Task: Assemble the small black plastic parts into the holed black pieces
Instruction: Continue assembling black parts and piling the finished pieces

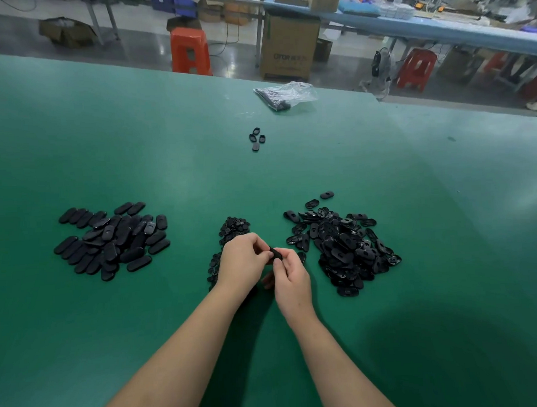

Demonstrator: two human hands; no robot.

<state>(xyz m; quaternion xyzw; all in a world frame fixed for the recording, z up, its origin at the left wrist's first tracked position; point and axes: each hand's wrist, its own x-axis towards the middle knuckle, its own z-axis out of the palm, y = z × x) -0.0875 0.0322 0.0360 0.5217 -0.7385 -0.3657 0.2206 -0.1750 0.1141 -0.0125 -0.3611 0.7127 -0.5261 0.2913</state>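
Two bare forearms reach up from the bottom edge and meet just below the centre. Left hand [243, 261] and right hand [290, 274] are drawn close together, fingers of both curled and pinching one black oval piece [275, 253] between them; whether a small insert is already seated in it cannot be told.

To do this step well, it seems best to steady the oval with one hand, line the small part up square over the hole, and press evenly with a thumb so it snaps in without tilting.

Just beyond the left hand, at 12 o'clock and partly hidden by it, lies a pile of small black parts [233, 228], tiny and knobbly. At 3 o'clock sits a heap of holed black pieces [343, 246], glossy, flat ovals with openings. At 9 o'clock lies a pile of smooth closed ovals [112, 241], matte and rounded, probably finished ones. Farther at 12 o'clock are four loose ovals [256, 139] and a crinkled clear plastic bag [287, 94]. All rest on a green table [166, 146], smooth and slightly sheened.
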